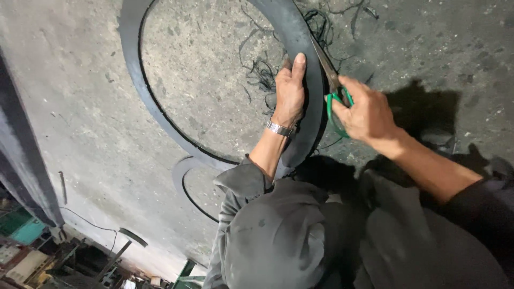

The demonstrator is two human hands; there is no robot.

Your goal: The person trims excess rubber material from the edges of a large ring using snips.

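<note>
A large flat ring of dark rubber sheet [131, 64] lies on the concrete floor. My left hand [289, 91], with a metal watch at the wrist, presses flat on the ring's right side, thumb along its outer edge. My right hand [365, 111] grips green-handled scissors [332, 85]; their blades point up along the ring's outer edge, just right of my left thumb. My knees in dark grey trousers fill the bottom of the view.
Thin black rubber trimmings [262, 72] lie tangled inside the ring and above it [342, 10]. A smaller dark ring piece [184, 184] lies below the big one. A dark slab [21, 160] runs along the left edge, with cluttered boxes and tools [32, 257] at bottom left.
</note>
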